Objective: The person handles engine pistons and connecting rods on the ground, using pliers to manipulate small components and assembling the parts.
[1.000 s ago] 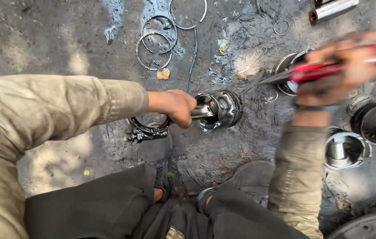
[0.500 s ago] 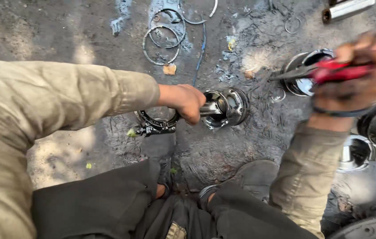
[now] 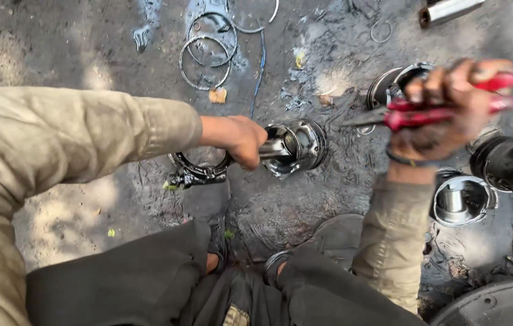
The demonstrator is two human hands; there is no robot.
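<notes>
My left hand (image 3: 241, 140) grips the connecting rod (image 3: 205, 172) of a metal piston (image 3: 297, 147) that lies on its side on the oily ground. The rod's ring-shaped big end sits just left of the hand. My right hand (image 3: 449, 111) is raised to the right of the piston and holds red-handled pliers (image 3: 416, 115), whose dark tip points left towards the piston but stays clear of it.
Several thin metal rings (image 3: 206, 54) lie on the ground at the top. More pistons (image 3: 462, 200) and a dark cylinder (image 3: 506, 163) sit at the right, a metal tube (image 3: 446, 10) at top right. My legs and sandalled feet fill the bottom.
The right hand with the pliers has stayed raised, shifting slightly. The left hand keeps its grip on the rod and piston. The view has drifted a little.
</notes>
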